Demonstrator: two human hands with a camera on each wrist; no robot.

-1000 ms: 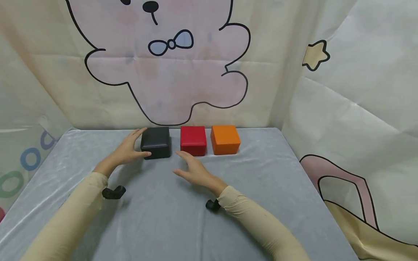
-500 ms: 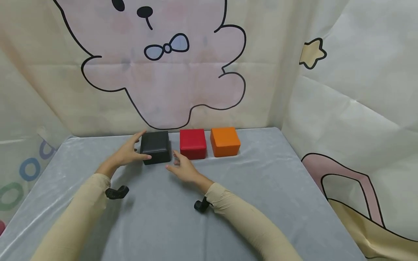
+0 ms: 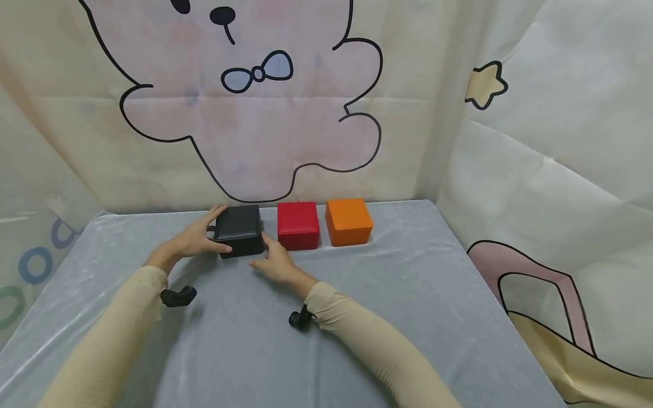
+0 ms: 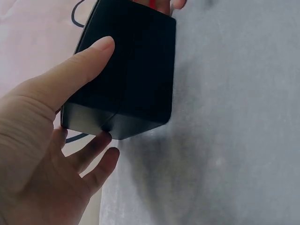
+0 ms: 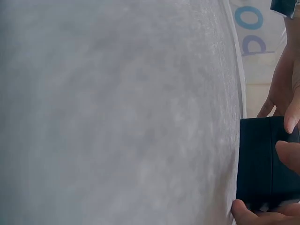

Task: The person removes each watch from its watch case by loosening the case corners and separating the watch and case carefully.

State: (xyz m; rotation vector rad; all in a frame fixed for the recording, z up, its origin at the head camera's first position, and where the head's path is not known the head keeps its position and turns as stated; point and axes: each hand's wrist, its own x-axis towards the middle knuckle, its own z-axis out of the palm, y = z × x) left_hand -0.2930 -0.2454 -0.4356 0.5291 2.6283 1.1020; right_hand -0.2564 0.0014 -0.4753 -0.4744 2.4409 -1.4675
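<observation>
At the back of the table stands a black box (image 3: 240, 224) with a lid seam around its sides. My left hand (image 3: 191, 238) grips its left side. In the left wrist view the thumb lies across the box's front face (image 4: 140, 65), while the other fingers sit at its side. My right hand (image 3: 279, 263) is at the box's right side, fingertips right against it and thumb spread in front. The right wrist view has the right thumb overlapping the dark front (image 5: 258, 159); the other fingers are along the near side.
A red box (image 3: 298, 226) stands just right of the black one, followed by an orange box (image 3: 349, 222). Grey cloth covers the table (image 3: 245, 351). Behind the boxes hangs a printed curtain (image 3: 285, 130), with more curtain on both sides.
My right hand has moved left from in front of the red box to the black box's right side. The left hand has stayed at the black box, its hold now closer.
</observation>
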